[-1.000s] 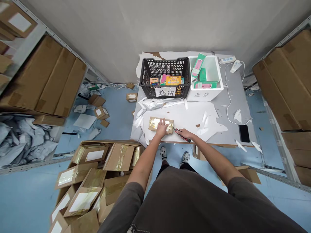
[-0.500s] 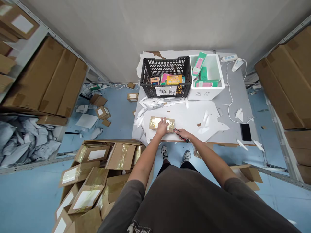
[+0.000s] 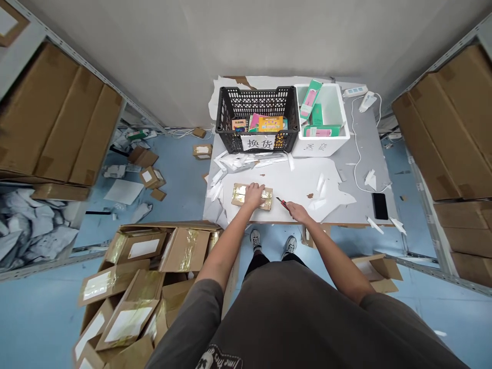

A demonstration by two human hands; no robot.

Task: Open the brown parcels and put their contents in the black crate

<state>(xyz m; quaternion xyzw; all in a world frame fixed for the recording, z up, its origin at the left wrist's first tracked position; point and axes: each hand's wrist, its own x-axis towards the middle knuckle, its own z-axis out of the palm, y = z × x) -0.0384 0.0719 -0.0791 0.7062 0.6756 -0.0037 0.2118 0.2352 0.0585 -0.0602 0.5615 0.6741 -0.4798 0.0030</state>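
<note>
A small cardboard box (image 3: 239, 197) with shiny clear tape and a white label lies near the table's front edge. My left hand (image 3: 253, 196) rests over its right half, fingers closed over the top toward the far side, holding it against the table. Just to the right of the box, my right hand (image 3: 297, 211) is closed around a red and black utility knife (image 3: 283, 203). Its blade points up and left toward the box's right end, with a small gap between them. A cut line seems to run along the taped top.
Behind the box stand a black plastic crate (image 3: 258, 134) with colourful packs and a white foam box (image 3: 321, 148) with green and pink packs. Torn white paper (image 3: 246, 160), a phone (image 3: 380, 206) and a cable lie about. A big carton of taped boxes (image 3: 184, 251) stands left.
The knife has come away from the box's right end, and its blade now shows clear of it. My left hand's fingers have drawn closer together on the box. The view has shifted slightly.
</note>
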